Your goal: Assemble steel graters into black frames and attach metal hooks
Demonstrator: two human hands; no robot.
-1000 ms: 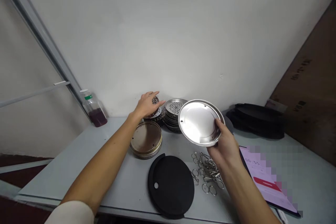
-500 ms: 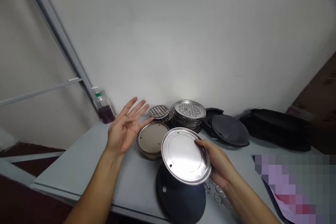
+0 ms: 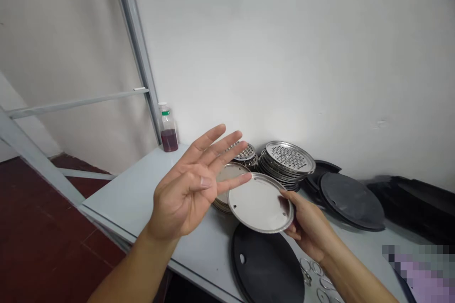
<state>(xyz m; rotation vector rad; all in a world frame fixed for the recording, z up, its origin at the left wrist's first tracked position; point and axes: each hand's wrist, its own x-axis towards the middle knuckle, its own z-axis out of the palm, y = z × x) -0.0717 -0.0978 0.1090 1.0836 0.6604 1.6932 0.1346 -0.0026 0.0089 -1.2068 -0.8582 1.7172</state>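
Note:
My right hand (image 3: 307,225) grips a round shiny metal plate (image 3: 261,203) with small holes by its right rim, thumb on top. The plate is tilted above the table. My left hand (image 3: 192,184) is raised with its fingers spread and nothing in it; its index fingertip overlaps the plate's upper edge in view, and I cannot tell whether they touch. Below the plate lies a black disc (image 3: 266,265) with one hole. A stack of duller metal plates (image 3: 232,169) sits behind, partly covered by my left hand and the held plate.
Perforated grater discs (image 3: 289,156) are stacked by the wall, beside a smaller grater stack (image 3: 247,151). Black round pieces (image 3: 351,201) lie to the right. Metal rings (image 3: 323,293) rest near my right wrist. A bottle of dark red liquid (image 3: 169,135) stands at the table's (image 3: 131,199) far left.
The view has swung left, so the table things appear farther right. My left hand has come nearer the held plate, its thumb now folded across the palm. The plate lies flatter in my right hand.

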